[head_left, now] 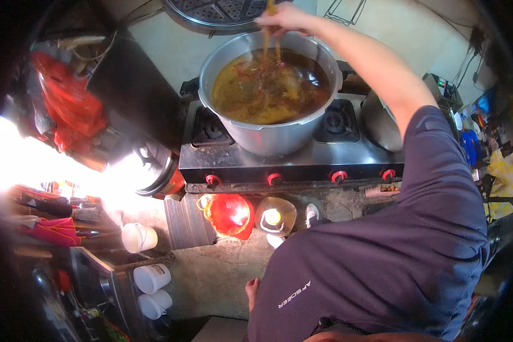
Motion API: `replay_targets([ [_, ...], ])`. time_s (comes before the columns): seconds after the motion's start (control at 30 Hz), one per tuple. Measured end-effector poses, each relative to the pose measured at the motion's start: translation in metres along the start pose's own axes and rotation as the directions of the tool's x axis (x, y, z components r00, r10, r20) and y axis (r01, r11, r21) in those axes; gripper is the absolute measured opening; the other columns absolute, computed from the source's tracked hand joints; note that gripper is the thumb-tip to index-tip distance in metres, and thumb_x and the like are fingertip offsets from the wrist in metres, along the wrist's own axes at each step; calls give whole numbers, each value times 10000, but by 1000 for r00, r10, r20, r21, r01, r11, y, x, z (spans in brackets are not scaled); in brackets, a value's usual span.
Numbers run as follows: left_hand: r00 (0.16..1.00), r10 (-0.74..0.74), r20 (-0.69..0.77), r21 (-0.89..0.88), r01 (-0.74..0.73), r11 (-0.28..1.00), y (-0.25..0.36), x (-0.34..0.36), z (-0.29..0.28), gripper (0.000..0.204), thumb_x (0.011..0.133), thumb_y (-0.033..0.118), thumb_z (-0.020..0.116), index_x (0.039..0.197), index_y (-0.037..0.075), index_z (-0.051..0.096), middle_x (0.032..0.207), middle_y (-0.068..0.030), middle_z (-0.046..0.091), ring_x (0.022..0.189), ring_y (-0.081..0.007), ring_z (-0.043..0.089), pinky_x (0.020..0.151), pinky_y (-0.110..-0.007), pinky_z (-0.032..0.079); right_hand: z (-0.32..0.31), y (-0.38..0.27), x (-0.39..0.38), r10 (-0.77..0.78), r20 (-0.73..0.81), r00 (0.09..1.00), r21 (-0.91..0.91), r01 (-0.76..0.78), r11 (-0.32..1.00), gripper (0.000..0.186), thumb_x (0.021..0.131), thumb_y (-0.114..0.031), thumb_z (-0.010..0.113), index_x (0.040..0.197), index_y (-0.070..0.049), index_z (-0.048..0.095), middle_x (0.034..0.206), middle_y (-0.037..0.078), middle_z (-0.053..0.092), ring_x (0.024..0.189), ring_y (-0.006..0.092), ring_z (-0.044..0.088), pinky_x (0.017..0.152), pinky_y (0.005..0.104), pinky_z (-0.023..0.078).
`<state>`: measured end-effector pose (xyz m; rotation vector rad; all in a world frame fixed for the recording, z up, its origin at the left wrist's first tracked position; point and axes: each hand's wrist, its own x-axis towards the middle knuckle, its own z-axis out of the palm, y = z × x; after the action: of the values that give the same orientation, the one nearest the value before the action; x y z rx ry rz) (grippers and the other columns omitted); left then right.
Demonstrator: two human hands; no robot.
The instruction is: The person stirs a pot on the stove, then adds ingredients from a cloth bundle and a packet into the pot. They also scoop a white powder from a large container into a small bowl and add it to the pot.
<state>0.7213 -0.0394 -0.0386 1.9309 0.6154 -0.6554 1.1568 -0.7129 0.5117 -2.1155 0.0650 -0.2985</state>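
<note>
My right arm reaches forward over a large silver pot (pixel 266 133) on the stove. In my right hand (pixel 290 18), a pair of long wooden chopsticks (pixel 266 44) is gripped, their lower ends dipping into the pot. Brown-yellow oily liquid (pixel 239 94) fills much of it, with dark reddish bits gathered around the chopstick tips; what they are is too blurred to tell. Down by my side hangs my left hand (pixel 252 288), mostly covered by the dark shirt, so its fingers cannot be made out well. Nothing is seen near it but the floor.
The steel gas stove (pixel 245 168) has red knobs and bare burners beside the pot. Another metal pot (pixel 380 121) stands at its right end. On the floor are a red-lined basket (pixel 232 216), a large jug (pixel 275 215) and white buckets (pixel 152 279). A perforated round tray (pixel 211 10) lies behind.
</note>
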Motion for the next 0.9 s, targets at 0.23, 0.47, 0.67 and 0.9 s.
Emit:
replay_targets([
  [0.23,991,-99,91,-58,105,993,-63,12,4,295,898,225,713,983,-58,698,859,-105,718,758,-173,652,685,-325,523,-58,-1,-92,146,86,985,-345,-108,932,232,850,-240,771,884,-16,718,749,62,680,625,118,610,586,258,498],
  [0.47,996,-89,-5,-175,86,981,44,6,-3,237,911,174,639,1012,-37,676,823,-84,678,665,-139,617,545,-287,478,-17,-74,-124,-10,496,868,-96,67,993,240,867,-217,758,921,15,721,758,62,682,617,90,595,580,246,493],
  [0.67,994,-102,51,-214,110,971,118,2,-1,232,915,183,644,1040,-12,646,783,-61,647,624,-162,611,527,-302,500,48,-66,-57,-189,480,857,94,164,982,220,896,-209,735,990,-10,734,865,49,715,748,93,645,685,230,532],
  [0.9,991,-125,51,-146,131,981,45,16,16,209,909,185,657,948,-18,682,745,-40,653,617,-133,600,533,-282,488,20,-28,-12,-171,228,959,53,163,985,254,921,-281,716,952,-29,727,850,49,726,713,111,692,651,226,566],
])
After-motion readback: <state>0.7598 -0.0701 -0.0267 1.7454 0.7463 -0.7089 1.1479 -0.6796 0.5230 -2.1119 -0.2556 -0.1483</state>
